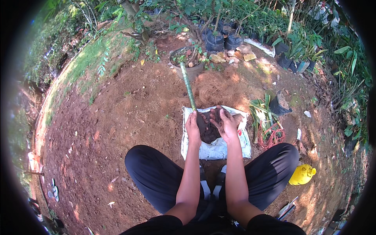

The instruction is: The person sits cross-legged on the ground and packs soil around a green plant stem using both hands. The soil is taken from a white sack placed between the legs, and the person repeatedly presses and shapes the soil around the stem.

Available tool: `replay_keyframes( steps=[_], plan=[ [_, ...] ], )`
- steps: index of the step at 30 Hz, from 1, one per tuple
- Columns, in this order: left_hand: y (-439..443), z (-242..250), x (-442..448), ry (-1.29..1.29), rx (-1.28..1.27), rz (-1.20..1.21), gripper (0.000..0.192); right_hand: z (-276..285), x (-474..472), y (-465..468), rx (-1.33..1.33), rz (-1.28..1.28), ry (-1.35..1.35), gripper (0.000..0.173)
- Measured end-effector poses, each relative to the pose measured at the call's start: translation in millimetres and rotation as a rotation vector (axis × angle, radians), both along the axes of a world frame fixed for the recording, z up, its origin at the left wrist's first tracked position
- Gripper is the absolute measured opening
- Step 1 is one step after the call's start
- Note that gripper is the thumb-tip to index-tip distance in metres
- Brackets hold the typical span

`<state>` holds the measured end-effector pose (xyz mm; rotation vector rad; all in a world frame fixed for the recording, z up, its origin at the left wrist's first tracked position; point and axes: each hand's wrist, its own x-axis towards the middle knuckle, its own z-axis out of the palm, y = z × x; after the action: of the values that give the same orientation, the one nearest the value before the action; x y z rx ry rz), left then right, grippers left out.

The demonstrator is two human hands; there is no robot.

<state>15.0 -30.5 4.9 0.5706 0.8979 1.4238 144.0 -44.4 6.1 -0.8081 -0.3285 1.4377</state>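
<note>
My left hand (193, 128) closes around the lower end of a long green stem cutting (188, 85), which points away from me. Dark soil (209, 133) clings about the stem's base, between my hands. My right hand (226, 124) is soiled and has its fingers spread, with the fingertips against dark soil; whether it grips a clump cannot be told. Both hands are over a white woven plastic sack (217, 151) that lies on the ground in front of my feet, with dark soil on it.
Right of the sack lie long cut leaves (265, 113), tangled red string (270, 136) and a black plastic grow bag (279, 105). A yellow plastic bottle (302, 174) is by my right knee. Ahead are coir fibre (218, 86), a potted plant (191, 72) and stones (217, 58).
</note>
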Motion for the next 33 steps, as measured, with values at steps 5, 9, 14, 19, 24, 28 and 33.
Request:
replay_keyframes(
  steps=[5, 9, 14, 19, 24, 28, 33],
  plan=[
    [0, 0, -1, 0.008, -0.015, -0.016, 0.028, -11, 1, 1, -0.026, 0.009, -0.121, 0.027],
    [-3, 4, 0, 0.015, -0.01, -0.017, 0.028, -18, 2, 2, -0.103, -0.009, -0.159, 0.023],
    [-1, 2, 0, 0.036, -0.016, -0.008, 0.028, -5, -8, 2, -0.096, -0.055, -0.132, 0.022],
    [-1, 0, -3, 0.024, 0.002, -0.008, 0.027, 1, -11, 1, -0.056, -0.049, -0.179, 0.023],
    [-2, 2, -2, 0.001, -0.001, -0.019, 0.026, -13, -3, 1, -0.018, 0.027, -0.205, 0.023],
    [0, -3, -1, -0.002, 0.011, -0.017, 0.024, -10, -6, 2, -0.016, -0.006, -0.214, 0.024],
    [2, -9, 0, -0.004, 0.015, 0.015, 0.022, 3, -10, 0, -0.03, -0.032, -0.01, 0.03]
  ],
)
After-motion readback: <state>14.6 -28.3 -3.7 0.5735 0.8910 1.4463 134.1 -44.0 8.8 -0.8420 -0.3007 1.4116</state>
